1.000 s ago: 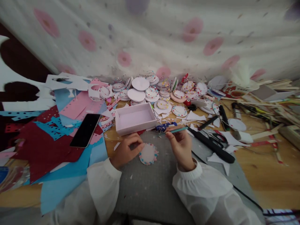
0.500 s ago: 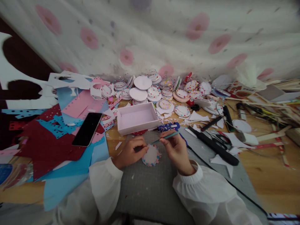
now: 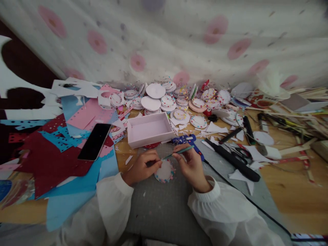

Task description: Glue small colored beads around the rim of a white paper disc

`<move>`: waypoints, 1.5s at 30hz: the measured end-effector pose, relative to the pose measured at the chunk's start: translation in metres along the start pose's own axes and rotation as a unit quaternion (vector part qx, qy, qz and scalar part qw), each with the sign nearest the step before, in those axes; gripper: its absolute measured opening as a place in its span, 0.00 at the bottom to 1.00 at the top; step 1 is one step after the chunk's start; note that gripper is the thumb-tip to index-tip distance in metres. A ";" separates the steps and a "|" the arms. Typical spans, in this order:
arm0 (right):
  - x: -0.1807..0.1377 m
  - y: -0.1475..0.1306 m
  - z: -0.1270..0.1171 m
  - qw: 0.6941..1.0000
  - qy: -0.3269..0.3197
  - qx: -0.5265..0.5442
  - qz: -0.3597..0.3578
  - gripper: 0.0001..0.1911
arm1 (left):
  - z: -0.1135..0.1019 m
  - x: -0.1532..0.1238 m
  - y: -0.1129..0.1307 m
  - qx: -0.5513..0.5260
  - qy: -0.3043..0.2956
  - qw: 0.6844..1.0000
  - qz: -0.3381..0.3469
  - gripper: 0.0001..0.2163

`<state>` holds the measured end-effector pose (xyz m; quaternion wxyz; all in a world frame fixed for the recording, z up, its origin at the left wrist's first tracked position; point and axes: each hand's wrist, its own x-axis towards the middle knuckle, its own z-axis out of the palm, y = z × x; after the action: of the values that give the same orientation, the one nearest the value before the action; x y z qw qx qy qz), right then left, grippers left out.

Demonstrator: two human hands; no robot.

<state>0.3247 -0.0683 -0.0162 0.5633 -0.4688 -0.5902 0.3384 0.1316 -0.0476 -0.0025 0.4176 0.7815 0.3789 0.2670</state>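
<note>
In my right hand (image 3: 191, 167), closed fingers grip slim teal tweezers (image 3: 186, 149), their thin tip pointing left toward my other fingertips. My left hand (image 3: 143, 166) is pinched closed at the upper left rim of a round white paper disc (image 3: 164, 170); what lies between its fingers is too small to make out. Small blue and pink pieces line the disc's edge, and it lies on the grey cutting mat (image 3: 164, 212). Just beyond my right hand rests a blue glue gun (image 3: 183, 139), its black cord running off to the right.
A white open box (image 3: 151, 128) stands beyond my hands, before piles of decorated discs (image 3: 167, 101). Coloured sheets (image 3: 64, 160) and a phone (image 3: 95, 141) lie left. Rightward are a long black-handled tool (image 3: 233, 160), scissors (image 3: 242, 155), paper scraps and wooden sticks.
The tweezers and my right hand have shifted slightly left and down, with the tip near my left fingertips. My left hand stays almost in place.
</note>
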 end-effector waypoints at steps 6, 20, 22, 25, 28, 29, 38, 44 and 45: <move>0.000 0.000 0.000 1.000 -0.001 -0.020 -0.017 0.04 | 0.000 0.000 0.001 -0.002 -0.008 1.000 -0.006 0.10; -0.001 -0.001 0.000 1.000 0.015 -0.003 0.010 0.05 | -0.001 0.000 0.004 -0.005 0.007 1.000 0.000 0.11; -0.001 -0.001 0.000 1.000 0.011 0.002 0.012 0.05 | -0.001 0.001 0.004 -0.006 0.008 1.000 0.001 0.11; -0.001 -0.002 0.000 1.000 0.006 0.003 0.009 0.04 | -0.001 0.000 0.003 -0.006 0.009 1.000 -0.001 0.11; -0.001 -0.001 0.000 1.000 0.004 0.001 0.006 0.04 | 0.000 0.000 0.002 -0.003 0.007 1.000 -0.003 0.11; -0.001 -0.001 0.000 1.000 0.003 0.001 0.006 0.04 | 0.000 0.000 0.002 -0.003 0.006 1.000 -0.003 0.11; 0.000 -0.002 -0.001 1.000 0.003 -0.002 0.009 0.06 | 0.000 0.000 0.002 -0.005 0.006 1.000 -0.005 0.11; -0.001 -0.002 0.000 1.000 0.010 0.014 0.021 0.07 | 0.000 -0.001 0.003 -0.002 0.021 1.000 -0.008 0.11; -0.001 -0.002 0.001 0.999 0.013 0.017 0.025 0.08 | 0.000 -0.001 0.003 -0.001 0.022 1.000 -0.008 0.11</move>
<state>0.3237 -0.0696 -0.0148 0.5701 -0.4785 -0.5650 0.3561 0.1322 -0.0491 -0.0001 0.4118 0.7724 0.3936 0.2808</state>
